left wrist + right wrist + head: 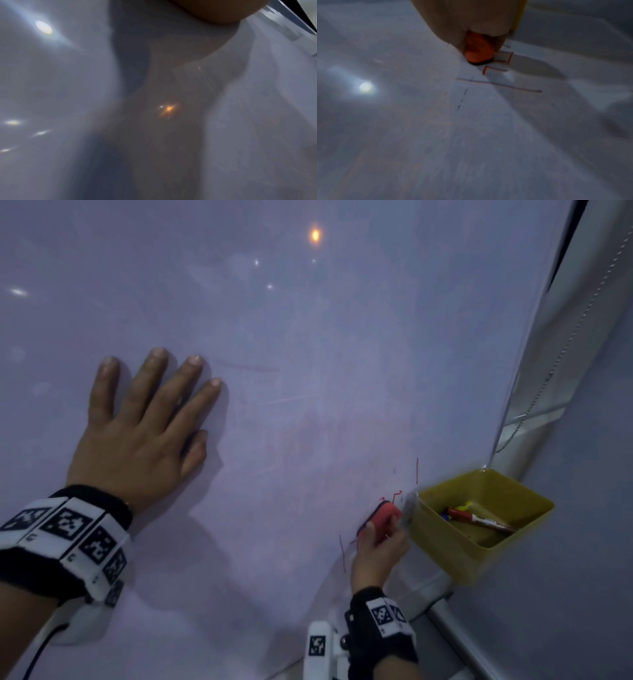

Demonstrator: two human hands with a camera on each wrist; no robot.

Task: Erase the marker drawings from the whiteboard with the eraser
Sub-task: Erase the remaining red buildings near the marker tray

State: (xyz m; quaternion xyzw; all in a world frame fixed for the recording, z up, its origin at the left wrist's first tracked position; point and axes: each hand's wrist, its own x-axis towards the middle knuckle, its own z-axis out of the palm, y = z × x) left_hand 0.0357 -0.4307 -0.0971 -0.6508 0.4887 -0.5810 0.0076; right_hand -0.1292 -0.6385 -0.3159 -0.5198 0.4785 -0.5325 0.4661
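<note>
The whiteboard (308, 371) fills most of the head view, smeared and mostly wiped. My right hand (378, 553) grips a red eraser (382, 517) with a black felt edge, pressed against the board near its lower right corner. Thin red marker lines (397, 495) remain just above the eraser, with a vertical stroke (417, 470) higher up and another stroke (342, 553) left of the hand. In the right wrist view the eraser (478, 50) sits beside red lines (502, 56). My left hand (144, 429) lies flat on the board, fingers spread.
A yellow tray (479, 553) hangs at the board's lower right edge, right of the eraser, holding a red marker (479, 520) and other pens. The board's metal frame (455, 631) runs below. A blind's bead chain (555, 364) hangs at the right.
</note>
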